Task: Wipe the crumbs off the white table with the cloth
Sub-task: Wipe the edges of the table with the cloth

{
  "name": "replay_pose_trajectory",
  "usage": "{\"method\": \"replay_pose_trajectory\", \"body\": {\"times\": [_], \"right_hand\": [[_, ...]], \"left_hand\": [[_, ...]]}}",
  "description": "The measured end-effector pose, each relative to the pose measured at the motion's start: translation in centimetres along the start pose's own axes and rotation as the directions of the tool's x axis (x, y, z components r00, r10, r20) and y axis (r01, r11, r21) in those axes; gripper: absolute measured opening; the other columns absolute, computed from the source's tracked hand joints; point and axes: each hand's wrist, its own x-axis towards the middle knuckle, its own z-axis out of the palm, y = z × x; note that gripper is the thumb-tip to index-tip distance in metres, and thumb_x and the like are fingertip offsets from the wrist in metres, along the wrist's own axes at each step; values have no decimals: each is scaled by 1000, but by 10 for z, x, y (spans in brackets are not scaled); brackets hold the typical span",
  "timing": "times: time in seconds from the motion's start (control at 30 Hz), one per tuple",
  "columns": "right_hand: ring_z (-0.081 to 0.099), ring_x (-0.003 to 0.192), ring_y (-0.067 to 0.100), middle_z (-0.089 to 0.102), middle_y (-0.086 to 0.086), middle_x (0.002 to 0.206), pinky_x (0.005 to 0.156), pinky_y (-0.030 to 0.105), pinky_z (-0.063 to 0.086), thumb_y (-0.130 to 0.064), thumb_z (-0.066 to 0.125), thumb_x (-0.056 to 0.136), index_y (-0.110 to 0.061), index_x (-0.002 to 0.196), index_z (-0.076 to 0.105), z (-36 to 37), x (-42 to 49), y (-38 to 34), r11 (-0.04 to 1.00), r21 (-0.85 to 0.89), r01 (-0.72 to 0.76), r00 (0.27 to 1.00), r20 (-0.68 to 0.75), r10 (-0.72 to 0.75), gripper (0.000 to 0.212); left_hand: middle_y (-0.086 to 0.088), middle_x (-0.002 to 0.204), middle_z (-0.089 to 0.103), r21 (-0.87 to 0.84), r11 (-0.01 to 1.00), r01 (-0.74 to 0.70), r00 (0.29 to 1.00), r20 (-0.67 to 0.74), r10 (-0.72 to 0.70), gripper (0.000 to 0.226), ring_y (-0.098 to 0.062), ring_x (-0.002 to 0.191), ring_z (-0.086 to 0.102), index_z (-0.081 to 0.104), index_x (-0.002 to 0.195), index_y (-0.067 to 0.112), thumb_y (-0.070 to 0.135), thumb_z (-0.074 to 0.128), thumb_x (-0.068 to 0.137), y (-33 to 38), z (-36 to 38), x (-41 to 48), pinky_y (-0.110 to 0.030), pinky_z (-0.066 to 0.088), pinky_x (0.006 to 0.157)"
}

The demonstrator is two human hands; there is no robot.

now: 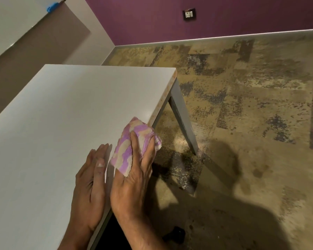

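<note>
I see the right hand point(134, 177) gripping the cloth point(134, 143) at the white table point(61, 114) edge — the left hand point(90, 184) lies flat, fingers unclenched.

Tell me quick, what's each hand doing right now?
Left hand: open, flat on the white table, holding nothing.
Right hand: closed on the pink and cream cloth at the table's right edge.

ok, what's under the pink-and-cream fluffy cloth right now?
The pink-and-cream fluffy cloth sits at the right edge of the white rectangular table, partly overhanging it, pressed by the right hand. Whether crumbs lie beneath is hidden by the cloth.
</note>
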Motion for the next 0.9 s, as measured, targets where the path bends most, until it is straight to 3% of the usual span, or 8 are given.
{"method": "replay_pose_trajectory", "body": {"times": [0.07,0.17,0.27,0.43,0.63,0.83,0.9], "right_hand": [[4,159,19,-19,-27,167,120,58,32,-8,54,83,-67,150,16,0,16,-3,996,58,-75,997,0,75,97],[2,160,18,-19,-28,166,121,63,27,13,61,79,-68,149,16,1,42,0,993,28,-111,994,-9,111,116],[0,159,14,-16,-26,167,121,67,25,11,63,82,-65,150,18,0,63,2,995,37,-98,994,-39,99,112],[-16,150,-10,-15,-25,168,120,65,27,9,61,85,-64,151,20,-1,87,10,997,30,-68,996,-62,70,107],[9,159,19,-6,-17,171,116,61,39,5,57,96,-50,153,33,-7,119,11,992,123,-4,996,-92,16,82],[19,157,32,12,5,172,112,64,41,-14,53,101,-40,150,39,-15,152,8,990,107,88,982,-176,-68,57],[17,157,32,13,9,171,114,63,39,-13,55,101,-33,152,37,-15,162,8,990,100,95,980,-181,-76,58]], "left_hand": [[27,158,39,36,999,-15,999,35,14,56,10,150,21,45,144,52,66,16,98,0,0,0,-33,17,127],[26,159,38,59,997,-53,997,60,50,58,9,151,19,44,147,47,63,16,100,-2,-1,-1,-36,18,127],[24,160,37,78,996,-41,997,66,36,61,9,151,18,46,148,43,62,16,99,0,-1,0,-38,17,128],[23,162,33,118,992,-36,996,80,27,71,8,153,13,44,150,40,68,13,92,9,1,4,-42,14,129],[23,160,31,150,986,-69,995,78,58,59,16,148,10,46,148,38,55,22,97,13,4,10,-38,13,129],[16,159,37,169,980,-109,994,42,103,66,15,147,14,50,144,35,61,20,92,15,5,12,-15,10,119],[14,159,40,153,983,-105,994,33,101,66,11,148,16,53,142,33,60,21,91,16,6,12,-24,13,121]]}}
